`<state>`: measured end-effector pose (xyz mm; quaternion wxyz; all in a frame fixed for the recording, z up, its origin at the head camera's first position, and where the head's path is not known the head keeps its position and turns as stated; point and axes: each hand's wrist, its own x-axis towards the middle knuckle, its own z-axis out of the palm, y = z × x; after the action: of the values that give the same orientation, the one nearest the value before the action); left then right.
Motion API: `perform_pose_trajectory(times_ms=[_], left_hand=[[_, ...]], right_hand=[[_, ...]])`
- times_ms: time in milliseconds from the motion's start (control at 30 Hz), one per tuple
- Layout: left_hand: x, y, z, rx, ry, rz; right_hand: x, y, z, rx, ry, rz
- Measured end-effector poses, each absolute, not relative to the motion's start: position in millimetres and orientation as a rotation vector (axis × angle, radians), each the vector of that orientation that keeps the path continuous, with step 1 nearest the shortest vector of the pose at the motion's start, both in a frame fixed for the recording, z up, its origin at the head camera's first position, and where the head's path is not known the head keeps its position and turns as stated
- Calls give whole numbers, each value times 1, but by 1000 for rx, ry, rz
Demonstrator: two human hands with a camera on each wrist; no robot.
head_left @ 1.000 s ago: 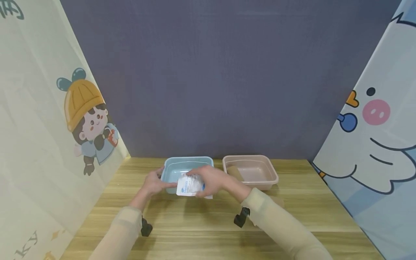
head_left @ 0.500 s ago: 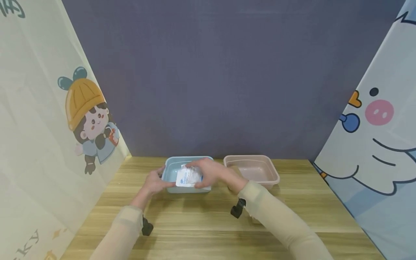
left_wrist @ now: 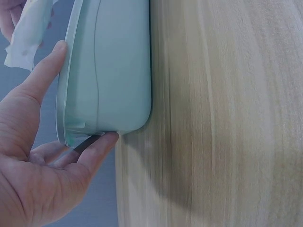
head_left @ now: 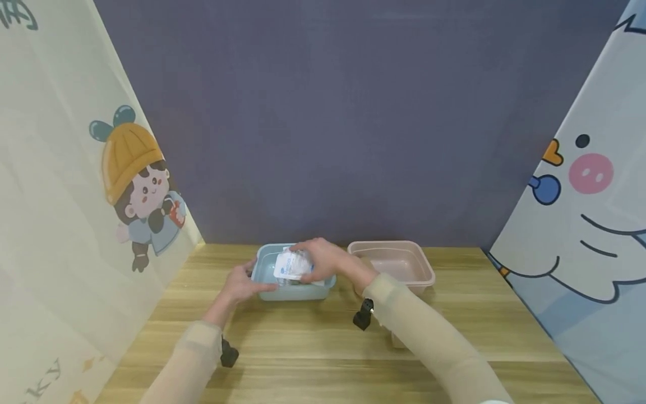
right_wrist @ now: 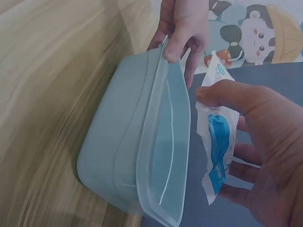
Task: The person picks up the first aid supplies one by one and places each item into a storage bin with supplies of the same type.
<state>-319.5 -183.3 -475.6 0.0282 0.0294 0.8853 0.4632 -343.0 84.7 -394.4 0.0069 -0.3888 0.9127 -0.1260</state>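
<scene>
My right hand (head_left: 325, 259) holds a flat white packet with blue print (head_left: 291, 264) over the opening of a light blue plastic basin (head_left: 292, 293). In the right wrist view the thumb presses one face of the packet (right_wrist: 220, 137), and the fingers lie behind it. My left hand (head_left: 243, 285) grips the basin's left end. The left wrist view has its thumb on the rim and the fingertips round the corner of the basin (left_wrist: 123, 71). The basin stands on the wooden table.
A pink basin (head_left: 424, 275) stands just right of the blue one, with a brown item (head_left: 365, 262) inside it, partly behind my right wrist. A tan object (head_left: 397, 340) lies mostly hidden under my right sleeve. A dark grey wall (head_left: 323, 123) rises behind the table.
My right hand has carried the packet away from me, from in front of the blue basin to over its opening. My left hand has stayed at the basin's left end.
</scene>
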Motion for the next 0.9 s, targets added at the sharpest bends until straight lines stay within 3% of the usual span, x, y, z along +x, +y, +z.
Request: perform_pose_trajectory(times_ms=[900], left_hand=[[-319, -179, -476, 106, 2733, 1452]], right_hand=[[-369, 73, -410, -1128, 2866, -327]])
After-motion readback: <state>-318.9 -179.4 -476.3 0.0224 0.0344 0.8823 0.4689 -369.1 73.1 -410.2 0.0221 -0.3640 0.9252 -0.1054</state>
